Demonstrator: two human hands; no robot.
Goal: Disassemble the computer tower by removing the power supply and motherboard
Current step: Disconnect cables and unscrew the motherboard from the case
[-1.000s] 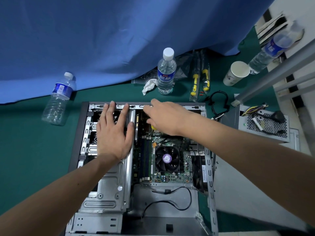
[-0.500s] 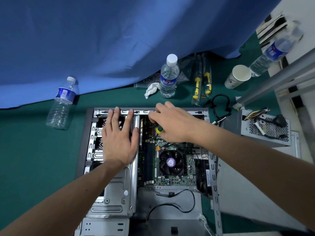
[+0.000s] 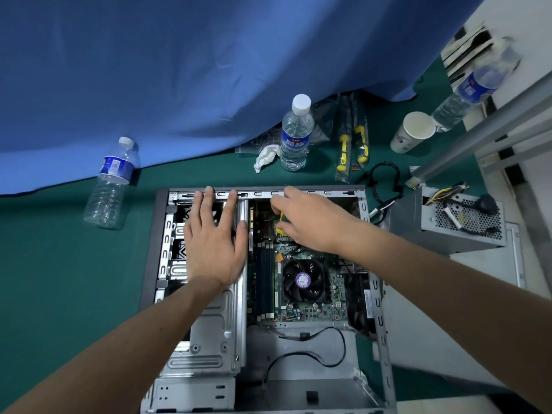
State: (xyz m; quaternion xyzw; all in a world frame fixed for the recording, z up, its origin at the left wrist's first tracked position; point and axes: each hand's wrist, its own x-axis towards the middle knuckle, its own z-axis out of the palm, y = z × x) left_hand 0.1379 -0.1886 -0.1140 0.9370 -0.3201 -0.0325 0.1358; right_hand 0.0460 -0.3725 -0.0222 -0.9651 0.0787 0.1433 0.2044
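Flat, left hand (image 3: 213,249) with fingers spread presses the silver metal drive cage (image 3: 209,333) inside the open grey computer tower (image 3: 378,324); right hand (image 3: 310,221) curls round a yellow-green screwdriver handle (image 3: 280,224) over the green motherboard (image 3: 313,300); boxy grey power supply (image 3: 448,222) sits outside, right.

The open computer tower (image 3: 263,294) lies on its side under both hands. Its green motherboard (image 3: 298,282), black fan at centre, sits still mounted just below the right hand. The grey power supply (image 3: 445,225) rests outside, right of that forearm.
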